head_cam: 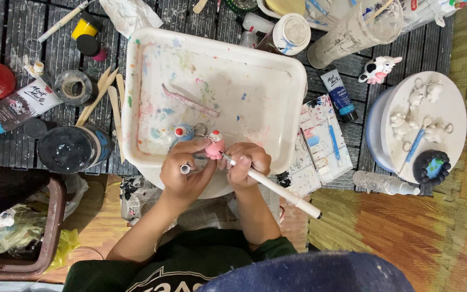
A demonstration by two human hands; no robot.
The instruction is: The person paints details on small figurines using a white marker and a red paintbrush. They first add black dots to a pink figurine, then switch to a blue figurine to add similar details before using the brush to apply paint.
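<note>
**Pink figurine under the brush, over the white tray**

- Left hand (184,174): fingers closed around a small pink clay figurine (215,146) with a red-and-white cap, held above the near rim of the paint-flecked white tray (217,54); a ring shows on one finger.
- Right hand (247,162): pinching a white paintbrush (277,189), its tip touching the figurine.
- In the tray: a blue figurine (181,133) just beside the pink one; pink tweezers (190,101).
- On the desk (6,32): a black jar (71,148) at left, a paint palette (320,140) at right.
</note>
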